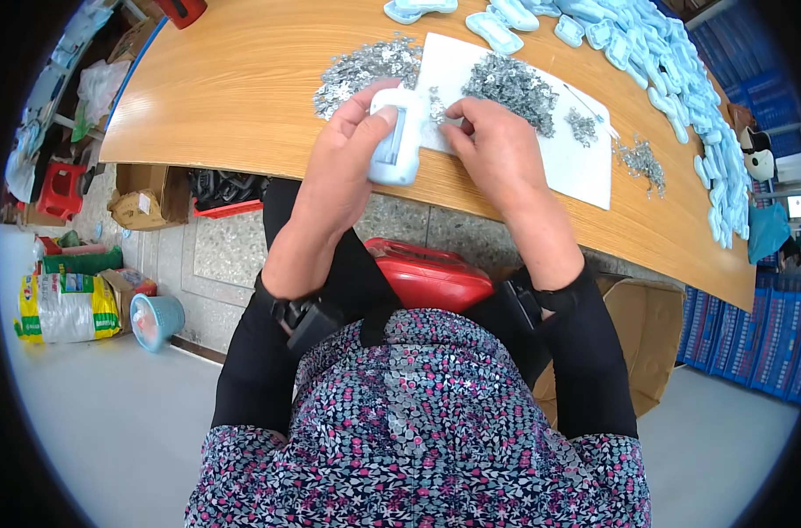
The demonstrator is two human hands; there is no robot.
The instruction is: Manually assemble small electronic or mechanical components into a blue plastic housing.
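My left hand (343,145) is closed around a pale blue plastic casing (406,169) with a long rectangular window, held above the table's near edge. To its right, my right hand (497,145) has thumb and forefinger pinched over a white sheet (585,172). Whatever those fingertips hold, if anything, is too small to make out. A few small metal pieces (436,107) lie on the sheet between both hands. Beyond my right hand is a heap of dark grey metal parts (515,84). Past my left hand spreads a pile of flat silvery pieces (365,70).
Many more pale blue casings (629,44) cover the far right of the wooden table (242,88). Small metal parts (642,165) and a thin tool (585,101) lie at the right. A red stool (431,275) and a cardboard box (642,343) stand below the edge.
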